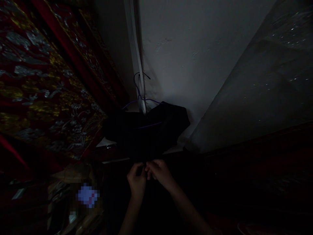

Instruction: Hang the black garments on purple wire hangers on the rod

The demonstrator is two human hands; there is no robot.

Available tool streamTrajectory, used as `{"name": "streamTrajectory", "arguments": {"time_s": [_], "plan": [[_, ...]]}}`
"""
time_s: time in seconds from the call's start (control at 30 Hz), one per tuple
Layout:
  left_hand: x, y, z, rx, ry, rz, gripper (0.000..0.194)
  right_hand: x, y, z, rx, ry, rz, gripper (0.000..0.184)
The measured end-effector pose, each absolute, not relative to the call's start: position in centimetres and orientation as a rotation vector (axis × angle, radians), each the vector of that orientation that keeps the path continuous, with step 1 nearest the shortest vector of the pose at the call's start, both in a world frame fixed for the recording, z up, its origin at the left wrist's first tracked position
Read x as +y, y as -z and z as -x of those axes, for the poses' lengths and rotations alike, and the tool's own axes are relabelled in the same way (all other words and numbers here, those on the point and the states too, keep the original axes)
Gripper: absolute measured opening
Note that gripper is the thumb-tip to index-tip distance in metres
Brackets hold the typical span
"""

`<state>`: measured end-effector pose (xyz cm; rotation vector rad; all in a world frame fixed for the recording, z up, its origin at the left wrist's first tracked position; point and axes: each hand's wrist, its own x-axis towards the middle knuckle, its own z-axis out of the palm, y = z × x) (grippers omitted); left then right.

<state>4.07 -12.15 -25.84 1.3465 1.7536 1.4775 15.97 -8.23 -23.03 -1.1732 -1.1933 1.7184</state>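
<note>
Bare forearms (133,209) lie nearest the camera, entering from 5 and 6 o'clock and converging just below the frame's centre. The left hand (137,179) is partly closed, thumb and forefinger bent towards each other with a gap inside the curl. The right hand (159,170) is beside it, fingers curled and angled inwards. Both fingertips sit close together at the lower front of a dark garment (172,122), an arrangement suited to fine finger work; poor light hides whether either pinches fabric.

The garment hangs from the centre towards 12 o'clock of the hands, on a purple wire hanger (153,100). The hook appears caught at a pale upright strip (134,36) by the wall (190,49), presumably taking the weight and freeing both hands. Red embroidered cloth (49,94) occupies 9 to 11 o'clock; translucent sheeting (266,85) stands at 2 to 3 o'clock.
</note>
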Motion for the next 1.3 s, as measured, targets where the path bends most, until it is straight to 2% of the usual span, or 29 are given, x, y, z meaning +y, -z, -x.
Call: {"name": "streamTrajectory", "arguments": {"time_s": [0.27, 0.57, 0.7, 0.73, 0.8, 0.9, 0.97, 1.03, 1.13, 1.3], "plan": [[-11.9, 25.6, -4.0, 1.633, -1.550, -1.519, 0.010, -7.3, 20.1, -15.7, -0.880, -1.795, 1.104, 0.036], [-9.4, 27.8, -2.4, 1.620, -1.483, -1.676, 0.012, -2.3, 6.8, -16.4, -0.973, -1.428, 0.771, 0.025], [-9.2, 28.1, -1.7, 1.645, -1.345, -1.671, 0.007, -3.6, 5.5, -16.4, -1.075, -1.384, 0.740, 0.030], [-9.2, 27.4, -1.6, 1.629, -1.325, -1.673, 0.006, -3.9, 5.9, -16.4, -1.091, -1.385, 0.743, 0.030], [-8.8, 24.4, -1.6, 1.579, -1.358, -1.699, 0.018, -4.0, 6.9, -16.5, -1.123, -1.387, 0.755, 0.032], [-7.4, 17.3, -1.7, 1.497, -1.587, -1.849, 0.037, -3.6, 7.6, -16.7, -1.214, -1.346, 0.781, 0.033], [-6.2, 12.5, -1.7, 1.430, -1.737, -2.013, 0.038, -3.5, 7.2, -17.0, -1.284, -1.279, 0.792, 0.034], [-5.0, 8.8, -1.8, 1.344, -1.743, -2.200, 0.030, -3.7, 6.5, -17.1, -1.345, -1.209, 0.798, 0.033], [-3.7, 6.7, -2.0, 1.267, -1.752, -2.391, 0.013, -3.8, 6.1, -17.2, -1.406, -1.116, 0.824, 0.033], [-3.2, 7.3, -1.8, 1.315, -1.938, -2.479, 0.010, -2.1, 9.9, -16.6, -1.473, -1.055, 0.954, 0.032]]}}
